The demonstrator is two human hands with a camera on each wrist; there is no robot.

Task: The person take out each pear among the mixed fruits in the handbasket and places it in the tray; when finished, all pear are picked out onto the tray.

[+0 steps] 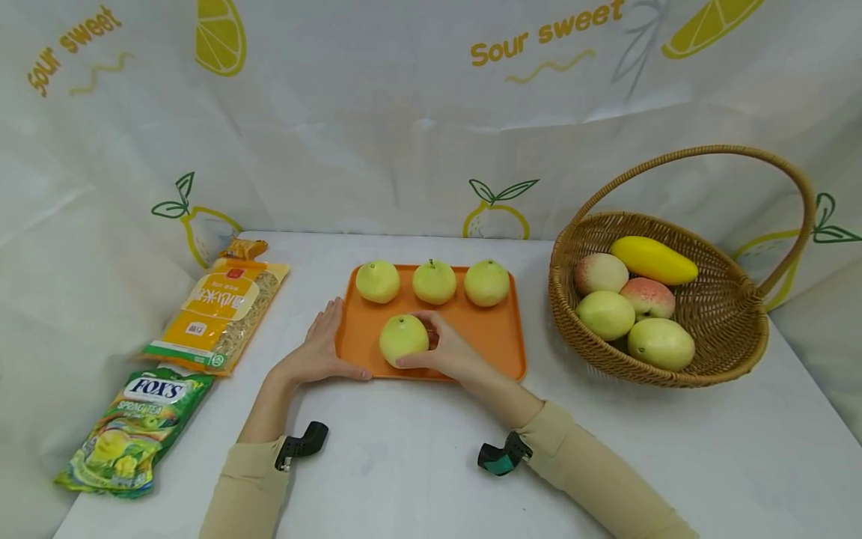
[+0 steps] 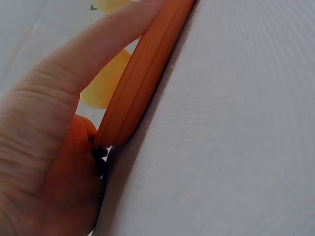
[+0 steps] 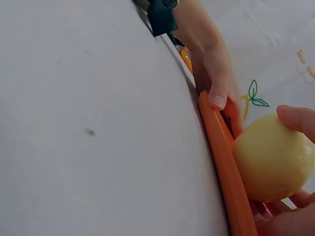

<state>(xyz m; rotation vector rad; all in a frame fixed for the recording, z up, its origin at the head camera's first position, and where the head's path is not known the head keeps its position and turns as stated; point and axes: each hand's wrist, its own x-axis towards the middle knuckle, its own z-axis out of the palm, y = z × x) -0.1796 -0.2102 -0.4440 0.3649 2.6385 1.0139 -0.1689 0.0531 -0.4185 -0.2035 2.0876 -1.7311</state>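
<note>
My right hand [image 1: 453, 350] curls its thumb and fingers round a pale yellow-green pear [image 1: 401, 341] at the near side of an orange tray [image 1: 465, 337]. In the right wrist view the pear [image 3: 270, 160] shows low, close to the tray's rim. Along the tray's far side sit three similar pears [image 1: 434, 282] in a row. With fingers stretched along the tray's left side, my left hand [image 1: 318, 352] touches it, its thumb at the near left corner. The left wrist view shows that thumb [image 2: 98, 49] lying along the orange rim.
On the right stands a wicker basket [image 1: 730, 329] with a tall handle, holding several fruits, among them a long yellow one [image 1: 653, 259]. At left lie an orange bag of grain [image 1: 215, 314] and a green FOX'S candy bag [image 1: 138, 430]. A printed cloth [image 1: 350, 150] hangs behind.
</note>
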